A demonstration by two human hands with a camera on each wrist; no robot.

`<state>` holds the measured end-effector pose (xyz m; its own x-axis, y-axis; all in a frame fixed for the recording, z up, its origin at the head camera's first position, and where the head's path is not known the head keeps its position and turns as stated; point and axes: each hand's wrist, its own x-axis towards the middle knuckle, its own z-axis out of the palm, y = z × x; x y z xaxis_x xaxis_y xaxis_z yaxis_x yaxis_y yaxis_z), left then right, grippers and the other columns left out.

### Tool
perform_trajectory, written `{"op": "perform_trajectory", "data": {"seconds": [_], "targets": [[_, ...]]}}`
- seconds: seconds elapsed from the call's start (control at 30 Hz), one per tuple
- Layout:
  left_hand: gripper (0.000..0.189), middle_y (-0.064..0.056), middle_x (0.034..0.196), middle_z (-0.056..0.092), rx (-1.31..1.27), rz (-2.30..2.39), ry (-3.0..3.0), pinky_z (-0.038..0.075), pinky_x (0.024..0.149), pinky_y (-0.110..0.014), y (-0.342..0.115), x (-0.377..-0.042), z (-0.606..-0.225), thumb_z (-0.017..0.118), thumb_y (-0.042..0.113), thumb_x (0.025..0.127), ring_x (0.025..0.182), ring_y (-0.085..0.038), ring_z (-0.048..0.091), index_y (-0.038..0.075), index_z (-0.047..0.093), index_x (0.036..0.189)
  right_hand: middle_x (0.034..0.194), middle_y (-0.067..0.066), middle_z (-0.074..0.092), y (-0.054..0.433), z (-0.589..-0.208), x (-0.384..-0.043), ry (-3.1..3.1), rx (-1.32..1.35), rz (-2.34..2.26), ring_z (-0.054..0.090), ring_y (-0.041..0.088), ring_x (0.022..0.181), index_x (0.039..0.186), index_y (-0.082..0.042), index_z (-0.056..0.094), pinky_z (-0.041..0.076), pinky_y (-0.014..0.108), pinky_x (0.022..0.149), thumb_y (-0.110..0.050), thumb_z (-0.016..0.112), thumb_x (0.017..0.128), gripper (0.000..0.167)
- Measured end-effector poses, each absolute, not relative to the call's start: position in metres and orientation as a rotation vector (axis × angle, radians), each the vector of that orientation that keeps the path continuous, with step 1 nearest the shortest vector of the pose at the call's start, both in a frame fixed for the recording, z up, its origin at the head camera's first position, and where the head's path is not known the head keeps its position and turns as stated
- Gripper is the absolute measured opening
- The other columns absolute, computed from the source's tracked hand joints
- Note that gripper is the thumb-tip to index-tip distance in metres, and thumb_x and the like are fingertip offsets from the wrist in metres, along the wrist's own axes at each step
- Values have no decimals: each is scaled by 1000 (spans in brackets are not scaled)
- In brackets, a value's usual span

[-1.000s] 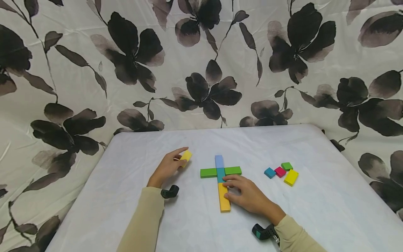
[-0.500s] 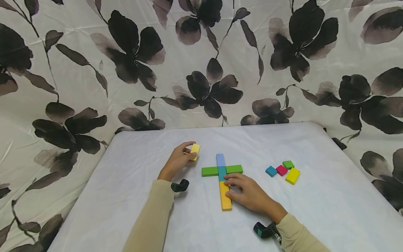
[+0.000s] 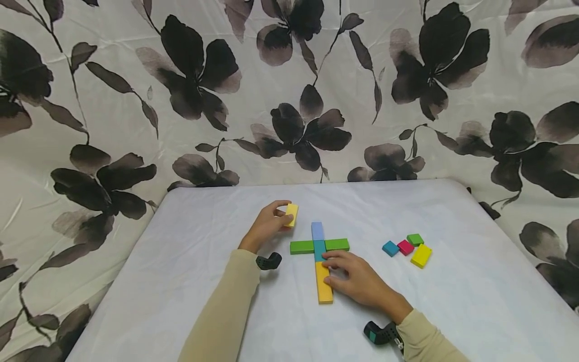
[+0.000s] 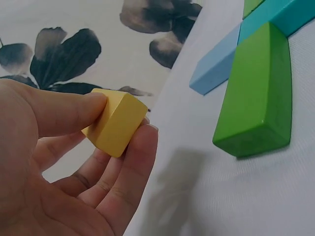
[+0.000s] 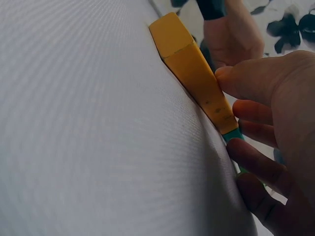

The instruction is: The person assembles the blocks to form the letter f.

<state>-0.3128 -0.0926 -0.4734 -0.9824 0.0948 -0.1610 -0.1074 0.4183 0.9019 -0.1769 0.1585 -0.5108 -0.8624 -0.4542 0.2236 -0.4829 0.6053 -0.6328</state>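
The yellow block (image 4: 118, 123) is pinched between thumb and fingers of the left hand (image 3: 264, 227), raised above the white table (image 3: 135, 301), and has been brought closer to the light-blue block (image 3: 317, 231). The orange block (image 3: 323, 291) is touched by the right hand (image 3: 359, 280), its fingers loosely bent and slightly spread.

The right hand (image 5: 295, 128) touches an orange block (image 5: 194, 73) — teal block (image 5: 231, 134) at its end.

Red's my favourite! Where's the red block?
In the head view, the red block lies on the right of the table, between a teal block and a yellow block.
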Motion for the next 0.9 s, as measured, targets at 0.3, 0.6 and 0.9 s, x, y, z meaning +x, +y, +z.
{"op": "perform_trajectory", "data": {"seconds": [0.3,0.6,0.9], "targets": [[47,-10,111,63,-29,1650,2460,59,78,-29,-77,-322,-466,70,17,96,93,-22,64,20,56,141,138,-11,55,158,-508,-180,-2775,819,1113,57,4,113,125,-18,70,50,39,98,-33,73,94,35],[46,-10,107,64,-63,1668,2434,59,76,-29,-60,-325,-466,69,15,95,90,-22,64,18,58,139,137,-13,55,159,-511,-178,-2796,788,1125,56,4,113,123,-19,71,50,40,99,-36,72,94,34],[44,-9,102,67,-77,1648,2436,58,75,-30,-54,-326,-468,69,16,95,84,-21,65,17,59,138,137,-12,56,159,-511,-178,-2796,792,1116,57,4,112,123,-19,71,50,41,98,-35,72,94,33]]}}
